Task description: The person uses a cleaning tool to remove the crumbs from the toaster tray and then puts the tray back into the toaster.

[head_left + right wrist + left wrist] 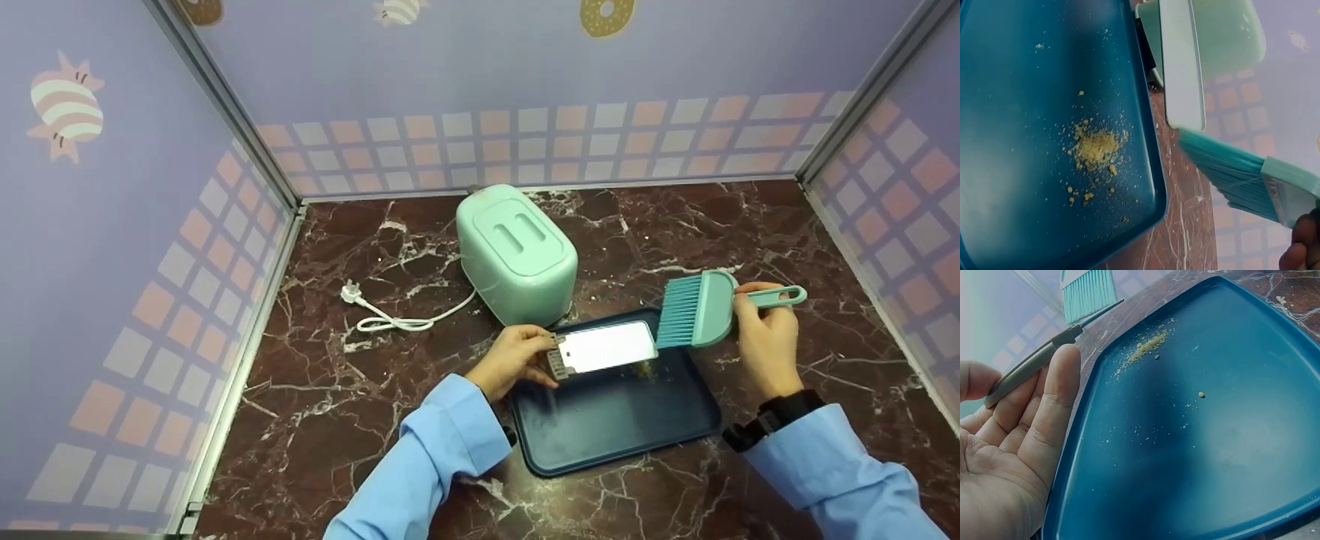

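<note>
My left hand point(517, 360) pinches the grey-brown end of a flat metal crumb tray point(609, 347), thumb on one side and fingers on the other. In the right wrist view the crumb tray point(1182, 62) appears as a pale, narrow plate. My right hand point(771, 341) grips the handle of a mint-green brush point(714, 309), whose bristles point(1230, 174) touch the plate's far corner. Beneath both lies a dark blue serving tray point(622, 427). A small heap of yellowish crumbs point(1095, 147) lies on it, with finer bits scattered around.
Behind the serving tray stands a mint-green toaster point(517, 251) with a lid on top. Its white cord and plug point(351, 292) lie to the left on the dark marbled tabletop point(330, 435). Patterned panels point(525, 142) enclose the back and sides.
</note>
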A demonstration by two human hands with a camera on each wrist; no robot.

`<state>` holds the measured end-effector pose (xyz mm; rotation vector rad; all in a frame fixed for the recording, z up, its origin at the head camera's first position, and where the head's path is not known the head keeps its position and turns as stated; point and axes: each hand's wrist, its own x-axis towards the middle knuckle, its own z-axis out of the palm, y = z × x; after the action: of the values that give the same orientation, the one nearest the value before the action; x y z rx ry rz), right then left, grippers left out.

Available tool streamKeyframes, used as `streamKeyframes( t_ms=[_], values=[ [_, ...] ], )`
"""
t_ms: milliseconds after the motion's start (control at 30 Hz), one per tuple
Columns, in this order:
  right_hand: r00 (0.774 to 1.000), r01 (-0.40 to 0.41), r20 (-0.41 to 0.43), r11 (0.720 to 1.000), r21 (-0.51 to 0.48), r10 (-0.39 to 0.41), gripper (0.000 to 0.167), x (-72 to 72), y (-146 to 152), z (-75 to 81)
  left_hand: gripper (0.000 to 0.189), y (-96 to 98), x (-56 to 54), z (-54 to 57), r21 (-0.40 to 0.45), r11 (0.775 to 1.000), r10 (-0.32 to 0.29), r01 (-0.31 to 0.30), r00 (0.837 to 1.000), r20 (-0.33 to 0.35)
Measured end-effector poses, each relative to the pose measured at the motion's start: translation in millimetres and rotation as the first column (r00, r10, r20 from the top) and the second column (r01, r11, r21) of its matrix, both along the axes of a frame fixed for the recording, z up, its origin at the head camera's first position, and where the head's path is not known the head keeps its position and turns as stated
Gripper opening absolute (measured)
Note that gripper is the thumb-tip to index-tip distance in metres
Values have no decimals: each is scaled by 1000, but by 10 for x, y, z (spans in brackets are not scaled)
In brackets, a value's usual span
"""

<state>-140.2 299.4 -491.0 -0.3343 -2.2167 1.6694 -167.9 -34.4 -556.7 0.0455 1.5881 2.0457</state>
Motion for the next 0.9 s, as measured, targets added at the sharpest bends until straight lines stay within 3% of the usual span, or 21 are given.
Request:
streamKeyframes(
  t_ms=[167,333,500,600,900],
  values=[
    [991,-107,-101,980,-167,91,28,-59,-17,-99,15,25,-17,3,-8,1000,-1,1,1000,-3],
    [962,-251,-178,926,-283,207,35,-45,-190,-81,15,62,-30,18,4,1000,1,-1,1000,9],
    [893,-449,-234,808,-381,386,36,0,-363,-78,14,86,-44,23,11,1000,-3,3,1000,12],
    [858,-514,-222,767,-385,464,34,24,-447,-100,13,96,-47,29,6,1000,-11,11,1000,12],
    [835,-536,-53,786,-307,548,36,53,-554,-183,13,87,-25,76,-3,1000,-31,31,1000,1]
  ],
)
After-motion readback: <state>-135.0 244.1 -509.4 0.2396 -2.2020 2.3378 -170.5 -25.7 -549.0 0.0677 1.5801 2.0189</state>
